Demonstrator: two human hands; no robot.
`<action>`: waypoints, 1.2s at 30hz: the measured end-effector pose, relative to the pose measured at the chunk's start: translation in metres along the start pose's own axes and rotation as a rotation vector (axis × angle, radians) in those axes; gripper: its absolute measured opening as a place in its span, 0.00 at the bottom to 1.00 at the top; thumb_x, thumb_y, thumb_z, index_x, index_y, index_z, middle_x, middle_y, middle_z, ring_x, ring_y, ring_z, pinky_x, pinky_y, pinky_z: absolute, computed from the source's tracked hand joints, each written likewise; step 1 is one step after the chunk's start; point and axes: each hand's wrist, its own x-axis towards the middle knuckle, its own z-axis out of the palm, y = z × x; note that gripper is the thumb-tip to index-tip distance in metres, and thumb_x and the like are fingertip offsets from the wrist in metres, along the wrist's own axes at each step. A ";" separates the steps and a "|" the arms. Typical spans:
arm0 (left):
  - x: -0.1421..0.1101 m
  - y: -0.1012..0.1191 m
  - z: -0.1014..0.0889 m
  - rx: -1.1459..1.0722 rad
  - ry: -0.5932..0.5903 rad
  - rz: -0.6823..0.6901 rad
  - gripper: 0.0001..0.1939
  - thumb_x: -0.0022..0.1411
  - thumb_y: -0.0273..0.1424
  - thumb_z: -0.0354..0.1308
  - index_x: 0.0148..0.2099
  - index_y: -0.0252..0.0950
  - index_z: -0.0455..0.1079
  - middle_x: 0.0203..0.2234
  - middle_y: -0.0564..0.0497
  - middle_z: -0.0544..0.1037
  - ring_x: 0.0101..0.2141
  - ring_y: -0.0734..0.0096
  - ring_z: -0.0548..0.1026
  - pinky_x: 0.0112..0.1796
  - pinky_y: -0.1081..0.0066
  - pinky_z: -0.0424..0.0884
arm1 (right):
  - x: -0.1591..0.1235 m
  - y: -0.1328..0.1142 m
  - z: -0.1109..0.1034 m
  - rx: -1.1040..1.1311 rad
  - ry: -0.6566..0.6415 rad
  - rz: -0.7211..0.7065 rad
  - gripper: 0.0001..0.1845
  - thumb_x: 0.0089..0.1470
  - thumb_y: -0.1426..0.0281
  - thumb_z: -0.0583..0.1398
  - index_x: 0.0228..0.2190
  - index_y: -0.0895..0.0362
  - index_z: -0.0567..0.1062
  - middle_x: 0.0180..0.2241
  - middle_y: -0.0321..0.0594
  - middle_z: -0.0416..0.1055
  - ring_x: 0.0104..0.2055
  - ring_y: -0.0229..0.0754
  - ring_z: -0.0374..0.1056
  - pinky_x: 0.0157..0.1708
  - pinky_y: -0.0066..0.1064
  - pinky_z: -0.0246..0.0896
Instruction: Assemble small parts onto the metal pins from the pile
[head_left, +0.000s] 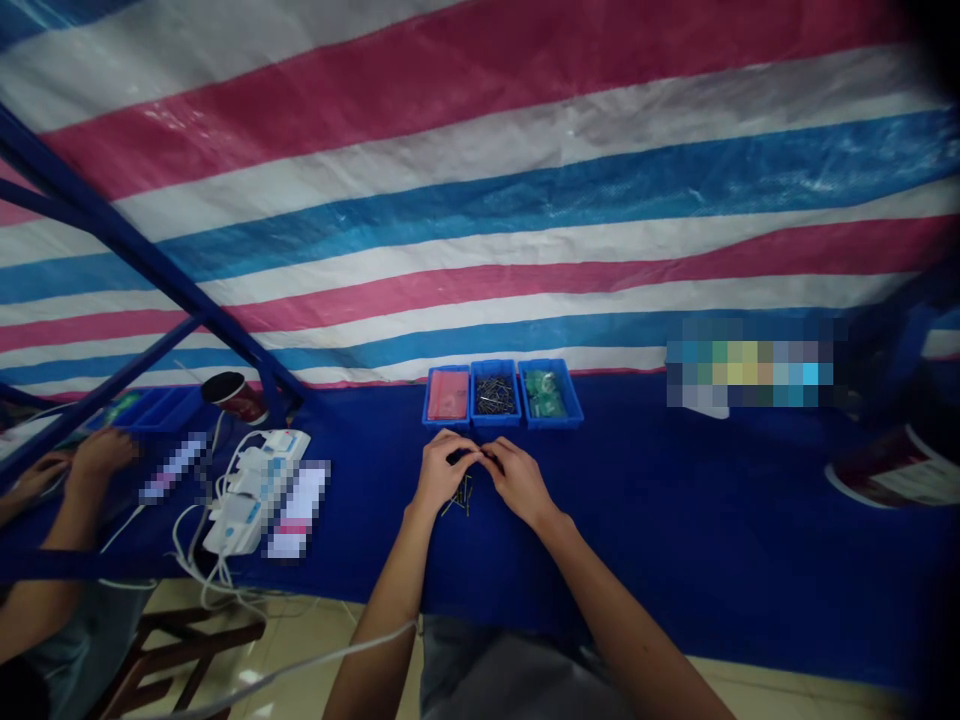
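Note:
My left hand [441, 472] and my right hand [519, 478] meet over the blue table, fingertips pinched together and touching or nearly so. Anything held in the fingertips is too small to make out. Below the left fingers lies a small loose pile of thin screw-like pieces [466, 497], partly covered by that hand. Just beyond my hands stand three blue bins side by side. The left bin holds pink sheets or bags [448, 394], the middle one many dark screw-like pieces [495, 395], and the right one green pieces in clear plastic [546, 394].
Left of me are a white power strip [251, 495] with tangled cables, a blurred-out phone-like object [298, 510] and a dark cup [236, 397]. A co-worker's hands [101, 452] are at far left. A blue frame bar [150, 260] crosses there. A round container [896, 468] stands right.

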 end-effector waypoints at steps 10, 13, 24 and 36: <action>0.004 0.000 0.001 0.037 -0.012 0.023 0.07 0.61 0.36 0.63 0.34 0.38 0.77 0.32 0.48 0.80 0.37 0.63 0.74 0.42 0.63 0.70 | -0.004 0.002 -0.003 0.054 0.085 -0.018 0.12 0.66 0.68 0.54 0.40 0.52 0.77 0.38 0.39 0.75 0.38 0.41 0.72 0.41 0.30 0.63; 0.004 0.000 0.002 0.035 -0.025 0.035 0.06 0.62 0.35 0.62 0.36 0.38 0.77 0.33 0.47 0.80 0.38 0.63 0.74 0.43 0.62 0.70 | -0.006 0.002 -0.003 0.042 0.098 -0.031 0.13 0.67 0.68 0.52 0.43 0.52 0.77 0.41 0.40 0.75 0.40 0.41 0.73 0.43 0.30 0.63; 0.001 -0.003 0.002 0.046 -0.023 0.043 0.06 0.64 0.32 0.60 0.35 0.38 0.76 0.33 0.47 0.79 0.38 0.64 0.74 0.42 0.64 0.70 | -0.005 -0.005 -0.004 0.005 0.117 -0.055 0.11 0.66 0.69 0.52 0.40 0.51 0.75 0.39 0.39 0.74 0.38 0.41 0.72 0.39 0.29 0.62; -0.001 -0.002 0.004 0.060 -0.042 0.036 0.06 0.64 0.31 0.59 0.35 0.38 0.76 0.32 0.49 0.78 0.37 0.66 0.74 0.42 0.66 0.69 | -0.004 -0.006 -0.004 -0.173 0.065 0.000 0.10 0.67 0.69 0.51 0.35 0.53 0.71 0.36 0.38 0.73 0.34 0.40 0.70 0.29 0.29 0.52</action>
